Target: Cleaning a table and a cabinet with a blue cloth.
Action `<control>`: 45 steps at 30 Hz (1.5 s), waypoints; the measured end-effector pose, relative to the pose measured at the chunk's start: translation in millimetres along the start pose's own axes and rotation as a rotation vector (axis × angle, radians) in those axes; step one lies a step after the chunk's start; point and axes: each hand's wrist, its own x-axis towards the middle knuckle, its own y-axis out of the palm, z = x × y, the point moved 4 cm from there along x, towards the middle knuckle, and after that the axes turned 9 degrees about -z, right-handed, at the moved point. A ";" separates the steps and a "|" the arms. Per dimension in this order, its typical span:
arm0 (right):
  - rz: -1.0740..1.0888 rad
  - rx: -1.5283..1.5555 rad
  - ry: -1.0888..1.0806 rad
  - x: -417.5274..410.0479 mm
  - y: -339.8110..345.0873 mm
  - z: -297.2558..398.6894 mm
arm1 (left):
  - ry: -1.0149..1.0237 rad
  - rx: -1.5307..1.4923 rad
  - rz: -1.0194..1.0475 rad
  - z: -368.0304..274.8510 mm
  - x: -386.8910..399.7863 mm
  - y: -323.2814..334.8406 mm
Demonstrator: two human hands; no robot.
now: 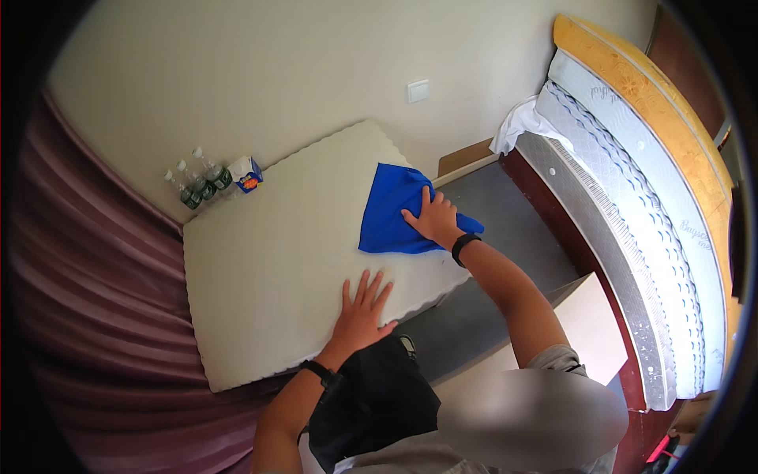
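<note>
A blue cloth [388, 207] lies spread over the right part of a table with a pale, scallop-edged cover [266, 284]. My right hand [433, 218] rests flat on the cloth with its fingers spread, near the table's right edge; part of the cloth sticks out past that edge beside my wrist. My left hand [362, 314] lies palm down on the cover at the near edge, fingers apart, with nothing in it. Both wrists wear black bands.
Several plastic bottles [204, 178] and a blue and white carton [246, 173] stand at the table's far left corner, by the wall. A mauve curtain [112, 272] hangs at the left. Mattresses [628, 178] lean at the right, with a white cloth [524, 124] over one end. A pale box-like piece [592, 326] stands nearer.
</note>
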 end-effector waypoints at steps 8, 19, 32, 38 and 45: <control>0.003 -0.014 -0.017 97.8 31.8 36.5 | -0.004 -0.012 0.037 3.1 9.8 -1.9; -0.078 0.086 -0.204 231.3 79.8 77.6 | -0.016 -0.032 0.103 9.8 15.5 0.0; 0.122 0.220 -0.133 198.6 60.6 51.7 | -0.026 -0.035 0.072 6.0 9.4 -2.3; 0.203 0.249 -0.147 98.9 28.0 4.0 | -0.052 -0.045 0.008 4.0 6.4 -4.9; 0.190 0.302 -0.131 -50.9 -17.8 -58.7 | -0.051 -0.062 -0.111 4.0 -8.6 -4.6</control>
